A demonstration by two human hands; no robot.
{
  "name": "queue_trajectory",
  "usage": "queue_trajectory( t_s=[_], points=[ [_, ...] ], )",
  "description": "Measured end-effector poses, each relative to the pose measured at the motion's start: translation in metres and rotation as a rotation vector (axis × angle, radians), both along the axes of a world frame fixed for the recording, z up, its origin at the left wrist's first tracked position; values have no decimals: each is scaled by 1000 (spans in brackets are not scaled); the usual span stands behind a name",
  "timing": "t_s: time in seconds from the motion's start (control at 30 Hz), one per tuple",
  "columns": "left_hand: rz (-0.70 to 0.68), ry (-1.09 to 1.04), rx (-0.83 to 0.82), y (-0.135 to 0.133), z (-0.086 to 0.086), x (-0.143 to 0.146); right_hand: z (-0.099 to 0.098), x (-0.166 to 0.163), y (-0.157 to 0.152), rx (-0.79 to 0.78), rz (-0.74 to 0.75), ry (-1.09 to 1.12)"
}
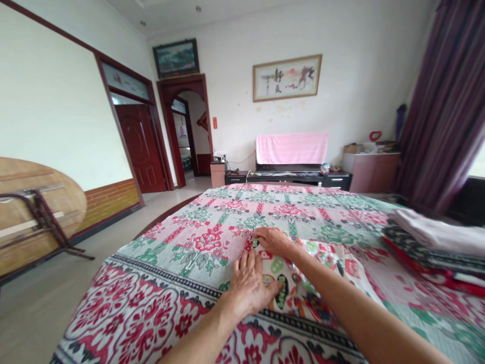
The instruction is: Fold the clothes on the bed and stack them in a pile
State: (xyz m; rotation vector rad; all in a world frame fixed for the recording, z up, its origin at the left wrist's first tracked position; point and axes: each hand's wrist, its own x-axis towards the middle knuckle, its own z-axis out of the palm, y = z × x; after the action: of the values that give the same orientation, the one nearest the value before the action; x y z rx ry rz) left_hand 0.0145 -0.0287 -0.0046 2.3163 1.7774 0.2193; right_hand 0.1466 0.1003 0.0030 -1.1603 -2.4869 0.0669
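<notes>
A white cloth (352,268) with a colourful print, perhaps a garment, lies folded on a flowered bed cover (204,242). My left hand (252,283) rests on the cloth's near left edge, its fingers spread and pointing away from me, the thumb out to the right. Farther off, my right hand (275,241) lies palm down over the far left corner of the same cloth. Its fingers point left and bend slightly at the tips; the palm side is hidden. My right forearm crosses above the print and covers part of it.
A stack of folded textiles (435,247) sits at the right of the bed cover. Against the far wall stands a low black cabinet (238,179) under a pink cloth (291,148). A folded round table (38,202) leans at left; a purple curtain (435,101) hangs at right.
</notes>
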Motion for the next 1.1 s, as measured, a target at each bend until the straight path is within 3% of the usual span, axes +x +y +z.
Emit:
queue_trajectory(
  t_s=[0.1,0.23,0.43,0.67,0.83,1.1],
  points=[
    [-9,10,-19,-1,2,-1,0,13,6,-114,-19,135],
    [-18,17,-24,-1,3,-1,6,38,1,-54,-179,309],
    [-8,40,-5,2,-3,-1,2,65,-41,-7,42,122],
    [-29,67,47,2,-5,-4,-3,77,-66,35,-40,79],
    [-10,67,69,2,-10,-3,-2,74,-90,40,20,74],
    [27,-60,340,13,-20,-13,-21,74,-97,68,-26,93]
  ],
)
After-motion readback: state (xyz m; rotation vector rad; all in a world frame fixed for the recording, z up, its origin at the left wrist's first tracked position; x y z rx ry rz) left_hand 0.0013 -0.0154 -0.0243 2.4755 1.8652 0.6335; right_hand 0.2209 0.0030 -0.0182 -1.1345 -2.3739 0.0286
